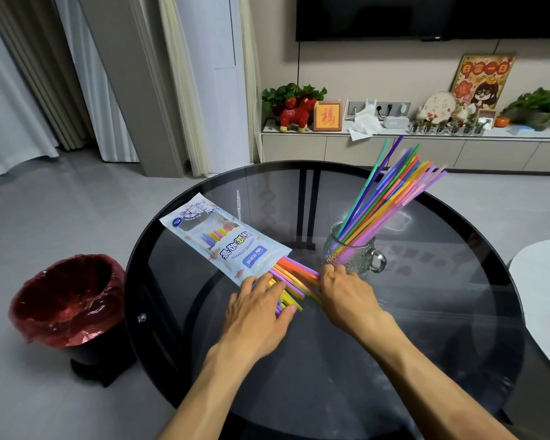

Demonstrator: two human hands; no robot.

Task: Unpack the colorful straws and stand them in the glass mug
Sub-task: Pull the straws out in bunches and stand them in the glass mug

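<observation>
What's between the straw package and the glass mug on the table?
In the head view, only bare glass table separates the straw package from the glass mug; nearer the person, the right hand grips straws sticking out of the package.

Both hands (261, 300) (346, 292) forward, fingers curled.

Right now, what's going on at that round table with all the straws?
A person is emptying a straw packet that lies on the glass table. Both hands work at its open end: the left hand presses on the straws sticking out, the right hand grips some of them. A large bunch of straws already stands leaning in the glass mug. More remain in the packet.
</observation>
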